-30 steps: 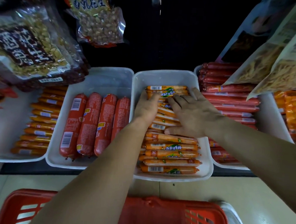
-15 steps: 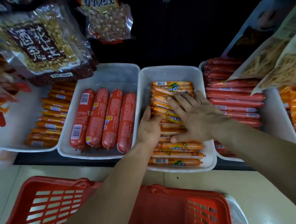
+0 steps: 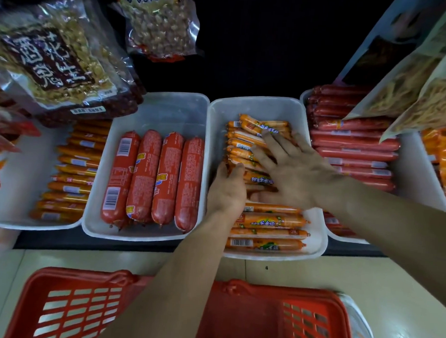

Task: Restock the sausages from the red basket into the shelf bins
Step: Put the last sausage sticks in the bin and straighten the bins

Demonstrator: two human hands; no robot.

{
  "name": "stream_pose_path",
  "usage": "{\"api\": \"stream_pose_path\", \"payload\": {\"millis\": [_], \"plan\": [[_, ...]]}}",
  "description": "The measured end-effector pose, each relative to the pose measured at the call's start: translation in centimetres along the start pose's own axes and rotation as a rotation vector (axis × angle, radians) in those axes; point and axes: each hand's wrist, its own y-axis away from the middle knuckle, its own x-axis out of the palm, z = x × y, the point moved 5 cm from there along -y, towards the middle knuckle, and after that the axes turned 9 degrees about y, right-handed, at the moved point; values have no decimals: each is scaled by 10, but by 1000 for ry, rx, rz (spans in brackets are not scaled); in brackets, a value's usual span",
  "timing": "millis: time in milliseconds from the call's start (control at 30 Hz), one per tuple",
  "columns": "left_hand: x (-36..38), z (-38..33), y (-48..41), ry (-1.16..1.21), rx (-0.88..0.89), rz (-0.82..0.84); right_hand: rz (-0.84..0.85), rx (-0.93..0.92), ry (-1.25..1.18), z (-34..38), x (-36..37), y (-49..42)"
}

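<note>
Squaring the sausages (image 3: pixel 268 220) is best done gently: right hand (image 3: pixel 299 173) is laid flat, fingers (image 3: pixel 276 145) spread; left hand (image 3: pixel 227 191) fingers hidden.

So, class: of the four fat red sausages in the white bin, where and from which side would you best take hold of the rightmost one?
By its near rounded end, coming from above and the front. The rightmost fat red sausage lies lengthwise, tight against its neighbour and close to the white bin wall, so its flanks look crowded; the tapered end probably leaves fingers room.
</note>
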Motion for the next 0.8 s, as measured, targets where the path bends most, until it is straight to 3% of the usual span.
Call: {"api": "stream_pose_path", "payload": {"millis": [167,300,433,533,667,800], "plan": [[-2,8,-1,159,-39,63,-45,-11,114,-25,-1,-20],[-3,4,-7,216,-44,26,-115,131,130,-30,-10,-17],[3,-10,-18,203,21,18,16,64,0,-18,5,-1],[2,-12,-22,236,29,31,5,41,72,-28,2,-12],[1,-8,-20,162,66,43,-15,74,170,-48,-9,-31],[12,-14,-19,-238,292,65,-142,182,123,-37,-12,-15]]}}
